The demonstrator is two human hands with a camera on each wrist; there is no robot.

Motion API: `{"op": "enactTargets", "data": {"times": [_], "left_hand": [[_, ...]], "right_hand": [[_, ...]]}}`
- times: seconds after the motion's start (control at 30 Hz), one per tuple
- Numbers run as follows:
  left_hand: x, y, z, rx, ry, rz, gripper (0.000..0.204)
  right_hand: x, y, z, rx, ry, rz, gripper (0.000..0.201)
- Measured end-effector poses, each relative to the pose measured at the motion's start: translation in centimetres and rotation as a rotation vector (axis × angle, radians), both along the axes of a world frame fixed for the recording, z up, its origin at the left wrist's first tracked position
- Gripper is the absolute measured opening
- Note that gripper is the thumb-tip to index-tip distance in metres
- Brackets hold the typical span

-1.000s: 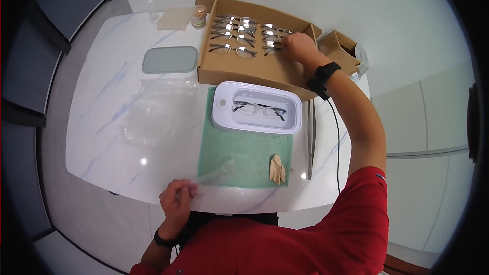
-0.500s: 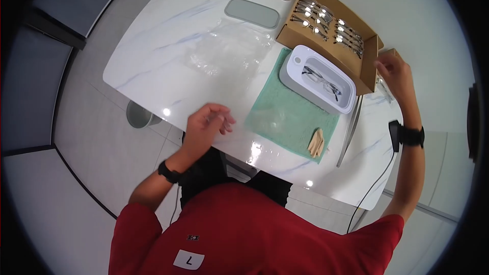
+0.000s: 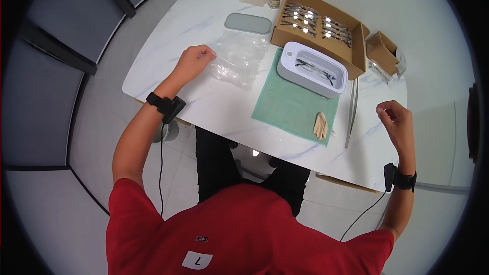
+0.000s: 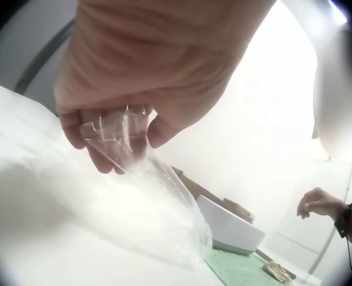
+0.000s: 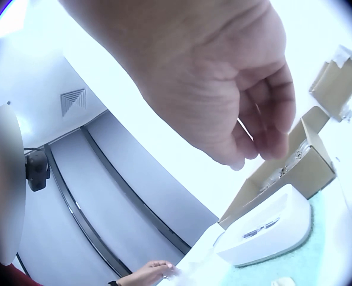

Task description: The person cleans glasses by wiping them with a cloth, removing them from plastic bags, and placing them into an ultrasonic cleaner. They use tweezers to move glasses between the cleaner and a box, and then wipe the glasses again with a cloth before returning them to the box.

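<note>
At the table's left, my left hand (image 3: 196, 61) pinches a corner of clear plastic bag (image 4: 116, 134) between thumb and fingers. Crumpled clear plastic bags (image 3: 237, 63) lie beneath and beside it. My right hand (image 3: 397, 119) hangs loosely curled in the air over the right side, holding nothing. Between the hands stands a white ultrasonic cleaner (image 3: 305, 79), lid off, with a pair of eyeglasses (image 3: 316, 71) in its basin. It sits on the far part of a green cloth (image 3: 290, 107). Near the cloth's front corner lies a beige bundle (image 3: 320, 126), perhaps finger cots.
Behind the cleaner, a cardboard box (image 3: 336, 51) holds several pairs of eyeglasses in two columns. A grey lid (image 3: 248, 23) and a small jar (image 3: 274, 0) stand left of it. Long metal tweezers (image 3: 352, 112) lie right of the cloth, near a small carton (image 3: 381, 51).
The right hand has drawn back from the eyeglasses box toward the right side of the table. My left hand has moved from the front edge up to the plastic bags. The head view has shifted.
</note>
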State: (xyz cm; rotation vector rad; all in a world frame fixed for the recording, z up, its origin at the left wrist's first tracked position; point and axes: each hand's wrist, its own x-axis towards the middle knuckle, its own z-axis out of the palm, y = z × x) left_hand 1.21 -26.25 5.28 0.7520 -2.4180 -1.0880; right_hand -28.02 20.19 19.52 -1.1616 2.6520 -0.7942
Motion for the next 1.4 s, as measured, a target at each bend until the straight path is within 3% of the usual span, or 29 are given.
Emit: {"op": "enactTargets", "data": {"times": [0.17,0.3,0.37,0.47,0.6,0.73,0.83,0.93,0.97,1.13,1.4], "left_hand": [[-1.2,-1.2,-0.9,-0.083,-0.021,0.037,0.022],[-2.0,-4.0,-4.3,-0.085,0.084,0.064,0.016],[-2.0,-6.2,-7.0,-0.241,0.121,0.092,0.016],[-2.7,-5.8,-7.1,-0.379,0.117,0.191,0.038],[-2.6,-5.1,-6.8,-0.515,0.152,0.263,0.058],[-1.1,0.4,-2.7,-0.464,0.216,0.261,0.063],[2.1,4.7,-1.3,-0.381,0.183,0.205,0.063],[6.2,8.6,-2.0,-0.372,0.121,0.189,0.059],[7.3,9.7,-2.4,-0.362,0.105,0.201,0.055],[9.9,13.1,-3.2,-0.375,-0.028,0.237,0.042],[4.5,15.9,0.0,-0.49,-0.012,0.047,0.033]], "right_hand": [[1.5,3.0,-0.3,-0.039,-0.011,-0.036,0.011],[0.9,5.7,-2.9,-0.003,-0.013,-0.022,0.014],[0.5,6.9,-5.0,0.003,-0.067,-0.037,0.016],[-1.7,8.4,-7.3,0.064,0.013,-0.069,0.016],[-9.8,9.8,-11.1,0.0,0.063,-0.144,0.019],[-19.8,9.8,-15.1,-0.019,0.056,-0.329,0.033],[-26.6,9.1,-18.6,-0.165,-0.093,-0.581,0.048],[-33.0,8.7,-22.8,-0.14,0.156,-0.648,0.06],[-33.6,8.2,-22.8,-0.092,0.29,-0.648,0.063],[-33.7,4.4,-20.3,0.05,0.199,-0.722,0.057],[-32.3,3.8,-21.5,-0.128,0.218,-0.641,0.029]]}}
